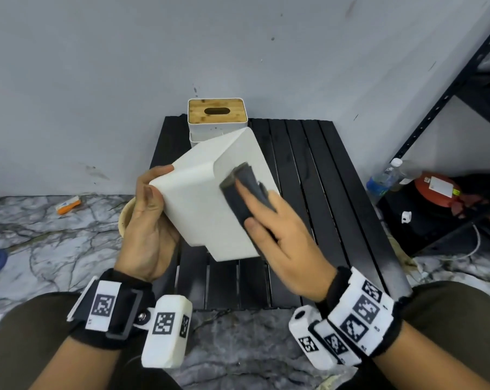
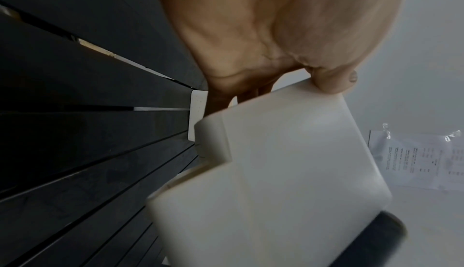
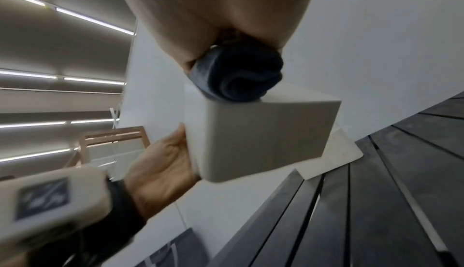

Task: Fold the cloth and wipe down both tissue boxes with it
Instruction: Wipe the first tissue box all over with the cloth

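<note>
My left hand [image 1: 151, 198] holds a white tissue box [image 1: 198, 198] tilted in the air over the black slatted table [image 1: 308, 178], thumb on one face and fingers hidden behind it. My right hand [image 1: 252, 209] grips a folded dark grey cloth [image 1: 238, 175] and presses it on the box's right face. The right wrist view shows the bunched cloth [image 3: 238, 77] lying on the box [image 3: 263, 136]. In the left wrist view my thumb sits on the box's [image 2: 288, 172] edge. A second white tissue box with a bamboo lid [image 1: 217, 114] stands at the table's back edge.
A grey wall rises right behind the table. A black metal shelf [image 1: 449, 88] stands at the right, with a plastic bottle [image 1: 384, 175] and a red container [image 1: 435, 190] on the floor by it. A beige bowl [image 1: 124, 218] sits left of the table. An orange item [image 1: 68, 205] lies on the marble floor.
</note>
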